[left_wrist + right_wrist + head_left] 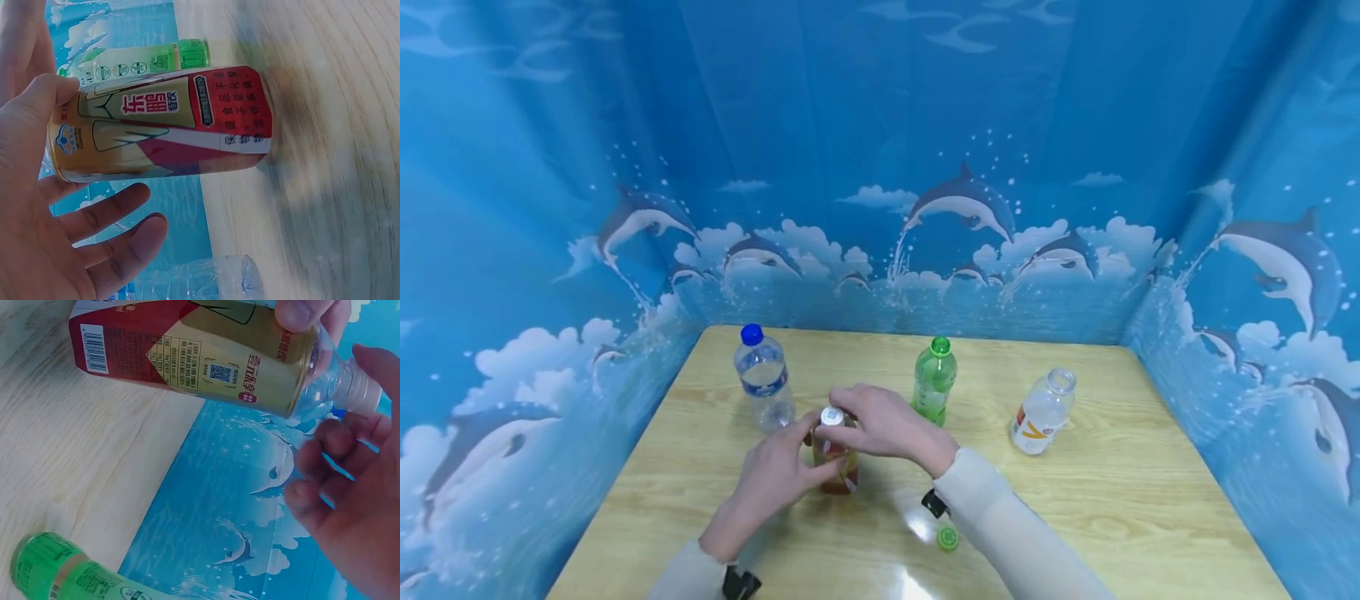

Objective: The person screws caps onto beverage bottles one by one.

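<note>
We hold the red-and-gold bottle [835,454] mid-table — left hand [775,475] gripping its body. Right hand [883,425] curls around its white cap [832,416]; bare table [1150,500] lies rightward.

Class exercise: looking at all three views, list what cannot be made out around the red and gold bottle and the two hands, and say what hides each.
1. Red and gold bottle: in the head view, both hands cover most of its body.
2. Its white cap: whether the right hand grips it cannot be told; right wrist view crops it.
3. Left hand: left wrist view shows only a thumb touching the bottle.
4. Table: motion-blurred in the left wrist view.
</note>
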A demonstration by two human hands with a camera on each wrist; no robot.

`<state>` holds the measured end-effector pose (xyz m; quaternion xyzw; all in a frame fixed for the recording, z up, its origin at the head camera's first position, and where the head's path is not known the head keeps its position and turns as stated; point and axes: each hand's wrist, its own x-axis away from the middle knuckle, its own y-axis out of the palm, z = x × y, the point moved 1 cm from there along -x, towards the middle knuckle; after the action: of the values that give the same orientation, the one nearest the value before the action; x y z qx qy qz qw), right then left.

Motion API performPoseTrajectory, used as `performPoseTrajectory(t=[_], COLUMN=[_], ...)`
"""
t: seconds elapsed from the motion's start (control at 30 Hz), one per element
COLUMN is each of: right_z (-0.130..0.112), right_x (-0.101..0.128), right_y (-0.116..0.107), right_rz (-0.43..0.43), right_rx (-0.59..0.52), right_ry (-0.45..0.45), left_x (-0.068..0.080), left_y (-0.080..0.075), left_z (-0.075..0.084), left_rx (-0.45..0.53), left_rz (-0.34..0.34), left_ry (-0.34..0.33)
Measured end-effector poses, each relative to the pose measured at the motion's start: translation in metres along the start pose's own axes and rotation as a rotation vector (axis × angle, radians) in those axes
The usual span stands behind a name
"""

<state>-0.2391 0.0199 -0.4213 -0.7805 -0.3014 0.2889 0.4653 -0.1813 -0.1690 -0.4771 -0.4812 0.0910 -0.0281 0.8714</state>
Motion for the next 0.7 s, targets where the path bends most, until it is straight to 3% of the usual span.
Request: performPoseTrajectory(t=[0.23, 0.47, 0.7], right_z=[0.001, 0.002, 0.003], right_x=[0.001, 0.006, 0.005], right_y=[0.004, -0.002, -0.007], right_rz=[0.088, 0.083, 0.072], right_rx=[0.086, 0.099, 0.091], right_ry=[-0.02, -0.073, -0.12], left_x=[0.0, 0.0, -0.004], left_y=[0.001, 0.003, 0.002], left_z=[0.0, -0.004, -0.004], left_rx=[0.001, 0.013, 0.025], left_rz=[-0.008, -0.039, -0.022], left_ry=[0.013, 0.003, 0.032])
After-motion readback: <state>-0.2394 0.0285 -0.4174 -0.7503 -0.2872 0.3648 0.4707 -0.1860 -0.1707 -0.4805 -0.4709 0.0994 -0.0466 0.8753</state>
